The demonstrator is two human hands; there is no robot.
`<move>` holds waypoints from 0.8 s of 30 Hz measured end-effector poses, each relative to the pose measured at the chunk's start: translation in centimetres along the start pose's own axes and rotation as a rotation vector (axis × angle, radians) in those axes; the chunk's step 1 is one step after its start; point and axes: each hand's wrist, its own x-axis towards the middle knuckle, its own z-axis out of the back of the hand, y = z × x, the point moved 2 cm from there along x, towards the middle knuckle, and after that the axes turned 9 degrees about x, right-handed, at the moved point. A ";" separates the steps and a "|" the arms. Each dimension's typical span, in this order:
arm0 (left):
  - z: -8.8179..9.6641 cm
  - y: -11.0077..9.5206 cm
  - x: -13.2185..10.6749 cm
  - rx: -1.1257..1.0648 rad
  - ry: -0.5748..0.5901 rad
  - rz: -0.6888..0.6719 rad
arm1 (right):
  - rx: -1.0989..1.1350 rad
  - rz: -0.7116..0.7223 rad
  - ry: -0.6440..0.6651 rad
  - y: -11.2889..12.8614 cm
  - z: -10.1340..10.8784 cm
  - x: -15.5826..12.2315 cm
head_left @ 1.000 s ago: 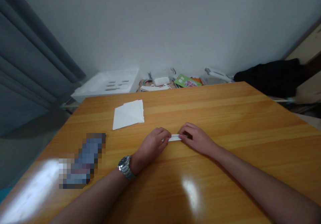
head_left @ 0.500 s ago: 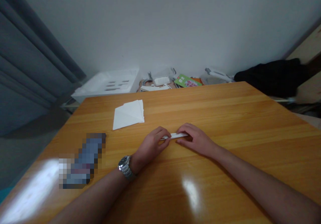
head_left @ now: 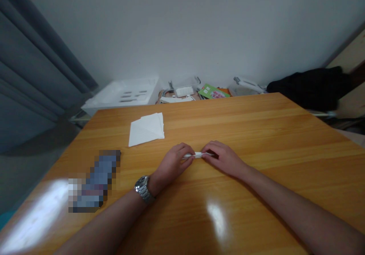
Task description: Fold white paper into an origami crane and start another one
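Left hand (head_left: 171,160) and right hand (head_left: 224,157) pinching a white strip (head_left: 198,155), already narrow, between their fingers (head_left: 186,147); white sheets (head_left: 146,129), far left, lie untouched.

One head-worn view, facing forward and down, table (head_left: 273,133) near, wall (head_left: 199,26) beyond

Left hand (head_left: 173,160) and right hand (head_left: 224,158) pinch narrow white strip (head_left: 198,155) between them, at wood-grain surface (head_left: 270,133). Metal-band watch (head_left: 144,188) on left wrist (head_left: 154,184). White sheets (head_left: 146,129) overlap, flat, beyond left hand. Pixelated object (head_left: 99,177) near left edge. Behind surface: white tray (head_left: 114,89), green booklet (head_left: 212,91), black cloth (head_left: 308,89).
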 end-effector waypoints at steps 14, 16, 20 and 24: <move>-0.3 0.4 0.3 0.104 -0.016 0.029 | -0.047 0.060 0.016 0.2 -0.1 0.3; -0.3 0.4 0.3 0.110 -0.017 0.029 | -0.057 0.066 0.019 0.2 -0.2 0.3; -0.2 0.2 0.3 0.125 -0.010 0.024 | -0.065 0.082 0.008 0.1 -0.3 0.3; -0.1 0.1 0.3 0.153 -0.004 0.013 | -0.078 0.101 0.019 0.2 -0.4 0.4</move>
